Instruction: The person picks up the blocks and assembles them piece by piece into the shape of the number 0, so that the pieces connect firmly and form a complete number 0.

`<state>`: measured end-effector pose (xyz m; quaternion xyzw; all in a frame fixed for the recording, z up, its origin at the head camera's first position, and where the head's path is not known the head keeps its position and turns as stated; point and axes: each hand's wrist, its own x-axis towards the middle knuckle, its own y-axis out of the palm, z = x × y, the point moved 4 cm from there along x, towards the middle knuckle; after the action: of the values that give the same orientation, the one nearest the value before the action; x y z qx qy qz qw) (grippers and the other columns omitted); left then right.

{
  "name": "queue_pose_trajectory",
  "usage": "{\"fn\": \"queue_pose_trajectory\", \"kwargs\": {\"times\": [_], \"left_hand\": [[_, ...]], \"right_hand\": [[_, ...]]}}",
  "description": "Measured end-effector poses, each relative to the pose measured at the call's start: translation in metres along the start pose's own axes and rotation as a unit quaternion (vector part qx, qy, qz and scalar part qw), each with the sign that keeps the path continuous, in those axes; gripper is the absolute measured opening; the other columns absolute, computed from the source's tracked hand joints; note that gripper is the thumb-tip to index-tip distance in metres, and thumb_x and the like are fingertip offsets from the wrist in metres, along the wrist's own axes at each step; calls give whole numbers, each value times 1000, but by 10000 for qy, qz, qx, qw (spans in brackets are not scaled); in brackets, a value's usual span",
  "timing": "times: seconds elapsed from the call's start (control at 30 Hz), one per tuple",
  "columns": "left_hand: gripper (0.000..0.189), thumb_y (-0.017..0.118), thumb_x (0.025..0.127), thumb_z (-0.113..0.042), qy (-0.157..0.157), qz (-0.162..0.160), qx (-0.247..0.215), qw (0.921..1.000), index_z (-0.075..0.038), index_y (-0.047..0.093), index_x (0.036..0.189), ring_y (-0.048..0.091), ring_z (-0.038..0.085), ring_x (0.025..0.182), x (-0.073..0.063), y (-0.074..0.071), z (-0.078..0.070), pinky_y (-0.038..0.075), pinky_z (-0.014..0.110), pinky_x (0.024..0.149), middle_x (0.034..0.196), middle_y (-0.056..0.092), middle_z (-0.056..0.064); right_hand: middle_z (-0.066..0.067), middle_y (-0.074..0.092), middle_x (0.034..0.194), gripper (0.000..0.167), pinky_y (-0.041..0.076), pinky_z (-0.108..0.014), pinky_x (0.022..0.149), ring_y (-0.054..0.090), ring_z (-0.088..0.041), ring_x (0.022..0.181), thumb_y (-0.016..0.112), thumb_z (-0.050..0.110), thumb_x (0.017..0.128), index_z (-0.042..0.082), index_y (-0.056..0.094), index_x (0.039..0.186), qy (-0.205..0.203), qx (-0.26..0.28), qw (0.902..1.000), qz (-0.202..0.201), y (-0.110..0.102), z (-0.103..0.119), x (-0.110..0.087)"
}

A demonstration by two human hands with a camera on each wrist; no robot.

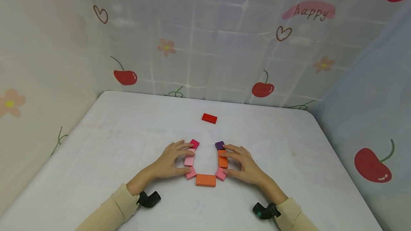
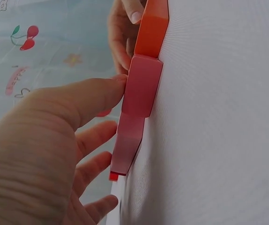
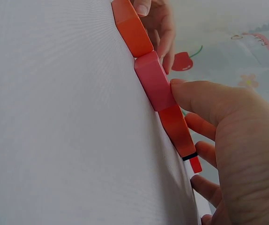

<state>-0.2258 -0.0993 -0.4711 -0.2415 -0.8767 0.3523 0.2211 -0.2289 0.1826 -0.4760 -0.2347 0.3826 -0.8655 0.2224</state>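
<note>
Several coloured wooden blocks form a U shape on the table, with a long orange block (image 1: 206, 180) along the near side. On the left arm of the U are a small pink block (image 1: 191, 173), a longer light pink block (image 1: 189, 160) and a magenta block (image 1: 194, 144). My left hand (image 1: 171, 159) rests its thumb and extended fingertips on these. Opposite, a pink block (image 1: 221, 174), an upright orange block (image 1: 223, 159) and a purple block (image 1: 219, 145) make up the right arm. The fingertips and thumb of my right hand (image 1: 244, 164) touch them, fingers loosely spread.
A lone red block (image 1: 209, 118) lies beyond the U, towards the back of the white table (image 1: 154, 117). Printed curtains (image 1: 218, 45) surround the table at the back and sides. Black wrist mounts (image 1: 149, 199) stick out from both sleeves.
</note>
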Motion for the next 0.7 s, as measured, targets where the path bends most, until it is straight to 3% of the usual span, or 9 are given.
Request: {"fn": "queue_pose_trajectory", "kwargs": {"times": [0.7], "left_hand": [[44, 76, 80, -30, -76, -20, 8, 10000, -16, 67, 121, 29, 43, 143, -1, 1, 2, 12, 71, 112, 145, 50, 9]], "right_hand": [[-5, 47, 148, 48, 13, -71, 112, 38, -32, 139, 73, 33, 82, 24, 64, 129, 108, 8, 9999, 18, 1, -1, 0]]}}
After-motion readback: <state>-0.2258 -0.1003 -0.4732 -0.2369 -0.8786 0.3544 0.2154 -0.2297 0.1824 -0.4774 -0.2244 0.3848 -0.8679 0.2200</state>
